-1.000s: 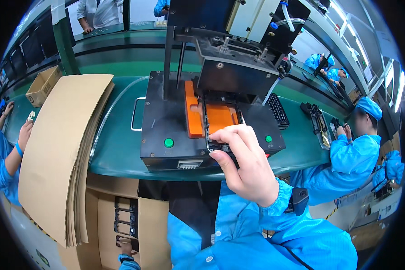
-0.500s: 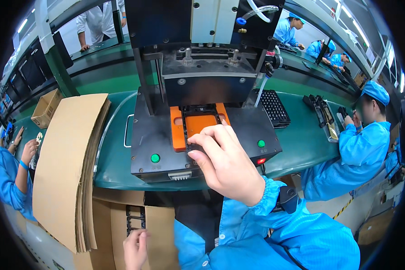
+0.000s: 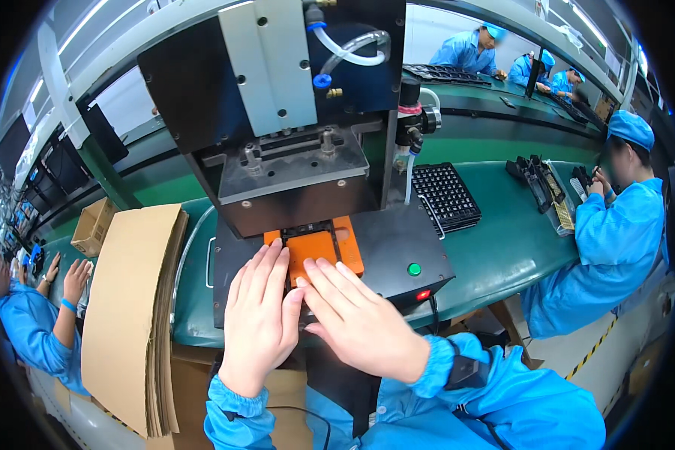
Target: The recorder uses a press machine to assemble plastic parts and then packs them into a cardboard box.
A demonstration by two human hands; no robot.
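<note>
Both of my hands lie over the near part of an orange fixture on a black press machine. A black plastic frame is set in the fixture, its near side covered by my fingers. My left hand has its fingers stretched out together, tips at the fixture's left edge. Flat and slanting in from the right, my right hand rests its fingertips near the fixture's front middle. The two thumbs come close together. Above the frame's far end hangs the press head.
A green button and a red lit switch are right of my hands. Cardboard sheets stand at the left, and a black gridded tray lies at the right. Co-workers sit at both sides.
My left hand has come up from the cardboard box below to the fixture. My right hand has flattened its fingers at the fixture's front. The view has tilted and shifted.
</note>
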